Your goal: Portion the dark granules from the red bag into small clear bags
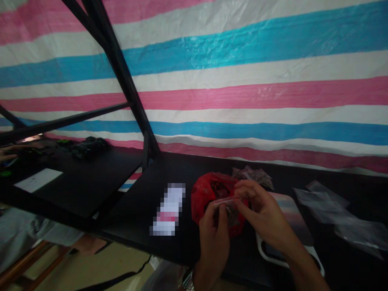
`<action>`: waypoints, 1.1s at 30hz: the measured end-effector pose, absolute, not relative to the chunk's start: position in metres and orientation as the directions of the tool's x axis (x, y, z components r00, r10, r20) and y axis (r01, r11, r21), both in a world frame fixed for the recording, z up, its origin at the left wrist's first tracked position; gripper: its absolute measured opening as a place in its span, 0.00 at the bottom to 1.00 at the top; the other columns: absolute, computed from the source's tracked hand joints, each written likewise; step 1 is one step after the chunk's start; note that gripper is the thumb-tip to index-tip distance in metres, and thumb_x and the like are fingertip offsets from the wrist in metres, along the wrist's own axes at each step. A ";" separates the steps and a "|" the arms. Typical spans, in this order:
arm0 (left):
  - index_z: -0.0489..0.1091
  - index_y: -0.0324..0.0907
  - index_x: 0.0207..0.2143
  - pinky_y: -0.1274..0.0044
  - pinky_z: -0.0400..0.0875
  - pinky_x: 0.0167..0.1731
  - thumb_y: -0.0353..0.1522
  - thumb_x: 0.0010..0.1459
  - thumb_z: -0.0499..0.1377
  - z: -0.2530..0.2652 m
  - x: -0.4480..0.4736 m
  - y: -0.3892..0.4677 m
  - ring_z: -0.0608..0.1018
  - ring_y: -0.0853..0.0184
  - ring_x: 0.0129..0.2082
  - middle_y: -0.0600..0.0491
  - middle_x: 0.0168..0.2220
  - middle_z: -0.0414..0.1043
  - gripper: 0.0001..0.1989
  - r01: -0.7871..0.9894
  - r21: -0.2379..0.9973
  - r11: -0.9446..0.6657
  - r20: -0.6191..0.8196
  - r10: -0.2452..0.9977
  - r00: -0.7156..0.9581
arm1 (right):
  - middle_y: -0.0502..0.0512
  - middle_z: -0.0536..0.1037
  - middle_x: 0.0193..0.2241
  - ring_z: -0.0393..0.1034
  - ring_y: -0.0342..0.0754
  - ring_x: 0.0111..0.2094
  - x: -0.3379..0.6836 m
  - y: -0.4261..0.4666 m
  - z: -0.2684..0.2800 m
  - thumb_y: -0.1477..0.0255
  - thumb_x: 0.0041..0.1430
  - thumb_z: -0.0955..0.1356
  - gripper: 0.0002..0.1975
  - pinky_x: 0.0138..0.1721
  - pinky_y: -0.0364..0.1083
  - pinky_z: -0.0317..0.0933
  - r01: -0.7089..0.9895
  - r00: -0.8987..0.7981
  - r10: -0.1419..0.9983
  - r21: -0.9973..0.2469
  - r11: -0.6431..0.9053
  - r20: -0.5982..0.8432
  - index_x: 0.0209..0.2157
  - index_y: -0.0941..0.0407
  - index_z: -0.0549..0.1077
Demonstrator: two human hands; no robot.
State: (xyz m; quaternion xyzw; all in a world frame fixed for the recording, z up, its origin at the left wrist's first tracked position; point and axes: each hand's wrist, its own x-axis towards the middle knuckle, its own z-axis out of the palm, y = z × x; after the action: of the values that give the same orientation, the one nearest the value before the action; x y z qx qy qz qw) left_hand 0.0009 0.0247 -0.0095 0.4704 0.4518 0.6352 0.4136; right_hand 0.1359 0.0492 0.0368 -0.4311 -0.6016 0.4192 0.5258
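Between both hands is a small clear zip bag (233, 214), with something dark or greyish inside it. My left hand (214, 228) is closed on the bag's left side near its top edge. The fingers of my right hand (257, 206) pinch the right end of that edge. Just behind, an opened red plastic bag (201, 198) holds small dark pieces that I cannot make out. Under my right forearm lies a white device with a shiny plate (292, 218), which looks like a scale; the arm hides part of it.
Filled small clear bags (256, 176) lie behind the red bag. Flat clear bags (339, 210) are spread at the right. A blurred-out sheet (169, 210) lies at left. Beyond a black metal frame (121, 76), another table (91, 184) carries a dark heap (91, 147); a person's hand shows there.
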 end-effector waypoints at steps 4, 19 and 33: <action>0.82 0.43 0.40 0.74 0.82 0.41 0.47 0.69 0.60 -0.012 -0.001 0.026 0.86 0.63 0.38 0.47 0.40 0.85 0.18 -0.084 0.960 -0.268 0.244 0.945 -0.219 | 0.48 0.79 0.35 0.75 0.46 0.38 0.133 0.050 0.033 0.70 0.62 0.73 0.14 0.42 0.44 0.69 0.073 -0.108 0.961 -0.962 0.262 0.254 0.49 0.50 0.73; 0.80 0.43 0.38 0.76 0.82 0.40 0.44 0.68 0.63 -0.013 -0.002 0.027 0.86 0.64 0.37 0.50 0.37 0.84 0.14 -0.119 0.946 -0.302 0.263 0.928 -0.262 | 0.51 0.79 0.39 0.76 0.48 0.42 0.134 0.050 0.032 0.70 0.63 0.72 0.13 0.46 0.47 0.69 0.175 -0.139 0.961 -0.949 0.262 0.240 0.49 0.49 0.74; 0.81 0.43 0.35 0.76 0.82 0.38 0.37 0.65 0.65 -0.005 -0.006 0.026 0.86 0.64 0.35 0.50 0.35 0.84 0.08 -0.017 0.941 -0.339 0.321 0.905 -0.279 | 0.48 0.78 0.35 0.76 0.47 0.39 0.130 0.046 0.039 0.72 0.63 0.72 0.15 0.48 0.48 0.69 0.170 -0.185 0.949 -0.943 0.285 0.253 0.51 0.50 0.73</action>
State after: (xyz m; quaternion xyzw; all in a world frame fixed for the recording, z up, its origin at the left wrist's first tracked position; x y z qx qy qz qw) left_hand -0.0056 0.0259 -0.0051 0.4874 0.4557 0.6572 0.3506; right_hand 0.1303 0.0461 0.0387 -0.4312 -0.6489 0.4142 0.4705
